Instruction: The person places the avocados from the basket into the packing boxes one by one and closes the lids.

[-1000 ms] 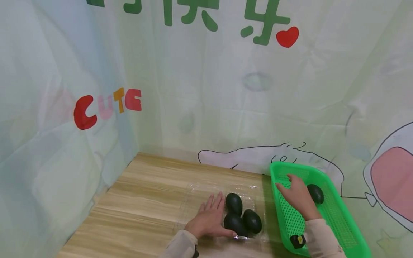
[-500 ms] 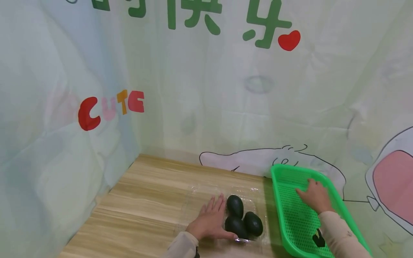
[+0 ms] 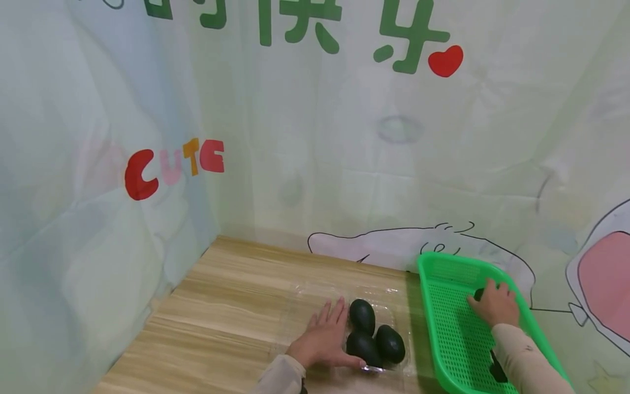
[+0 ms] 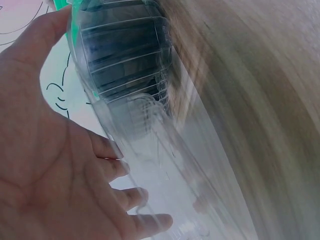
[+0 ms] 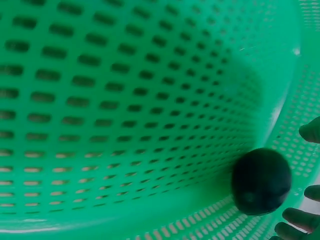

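Three dark avocados [image 3: 362,317] sit in the right half of a clear plastic clamshell box [image 3: 392,298], whose lid lies folded open to the left. My left hand [image 3: 322,339] rests on the box with its fingers spread over the lid side and its thumb along the front edge. In the left wrist view, those fingers touch the clear plastic, and dark avocado shows through the ribbed wall [image 4: 125,47]. My right hand [image 3: 498,306] reaches inside the green basket [image 3: 433,328]. Its parted fingertips are close around another avocado [image 5: 261,181] near the far right side.
The perforated green basket stands right of the box, near the table's back edge. Bare wooden table [image 3: 211,306] stretches to the left. Printed cloth [image 3: 344,164] hangs behind and at the left side. A black strap end [image 3: 497,368] shows by the right wrist.
My right hand has moved right and slightly lower within the basket, to the avocado there, which it now partly covers. The left hand stays on the box. The head view has shifted slightly.
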`<move>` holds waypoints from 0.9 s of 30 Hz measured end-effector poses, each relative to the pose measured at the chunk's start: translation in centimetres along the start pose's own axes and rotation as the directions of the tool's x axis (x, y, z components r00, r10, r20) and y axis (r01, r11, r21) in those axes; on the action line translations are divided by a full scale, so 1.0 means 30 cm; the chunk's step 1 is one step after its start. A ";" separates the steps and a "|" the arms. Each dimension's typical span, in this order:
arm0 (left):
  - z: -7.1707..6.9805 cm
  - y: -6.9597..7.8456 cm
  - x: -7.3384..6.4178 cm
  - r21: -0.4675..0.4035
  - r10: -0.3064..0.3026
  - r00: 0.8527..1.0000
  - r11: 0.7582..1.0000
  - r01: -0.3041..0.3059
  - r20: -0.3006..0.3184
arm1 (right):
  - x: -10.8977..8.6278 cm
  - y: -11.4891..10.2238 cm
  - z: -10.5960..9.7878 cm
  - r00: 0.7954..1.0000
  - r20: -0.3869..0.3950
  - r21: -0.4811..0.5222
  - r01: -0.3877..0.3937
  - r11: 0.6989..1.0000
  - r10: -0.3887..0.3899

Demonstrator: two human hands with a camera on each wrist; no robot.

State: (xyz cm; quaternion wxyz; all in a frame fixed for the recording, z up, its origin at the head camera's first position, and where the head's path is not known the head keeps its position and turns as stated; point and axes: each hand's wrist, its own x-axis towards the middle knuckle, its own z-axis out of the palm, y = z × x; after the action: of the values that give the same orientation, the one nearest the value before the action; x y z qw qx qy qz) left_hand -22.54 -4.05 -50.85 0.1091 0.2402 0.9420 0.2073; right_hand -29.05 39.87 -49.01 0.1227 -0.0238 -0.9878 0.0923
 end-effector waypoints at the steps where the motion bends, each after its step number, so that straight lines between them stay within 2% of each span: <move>1: 0.002 -0.001 0.000 0.001 0.000 1.000 1.000 0.000 0.000 | -0.001 0.006 0.004 1.000 0.001 -0.006 0.002 1.000 -0.002; 11: 0.007 -0.002 0.002 0.001 -0.003 1.000 1.000 0.003 0.011 | -0.003 0.046 0.037 0.998 0.066 -0.002 -0.016 1.000 0.016; 22: 0.006 -0.008 0.008 0.002 -0.008 1.000 1.000 0.007 0.011 | 0.009 0.048 0.060 0.996 0.087 0.046 -0.039 0.998 0.035; 27: 0.005 -0.006 0.012 0.006 -0.007 1.000 1.000 0.007 0.015 | 0.001 0.058 0.078 0.989 0.138 0.067 -0.054 0.996 0.044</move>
State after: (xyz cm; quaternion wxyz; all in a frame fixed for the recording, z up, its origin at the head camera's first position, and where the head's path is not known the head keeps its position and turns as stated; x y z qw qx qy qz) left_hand -22.88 -3.98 -51.10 0.1163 0.2387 0.9427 0.2020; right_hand -29.62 41.18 -51.55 0.0533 -0.0374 -0.9892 0.1315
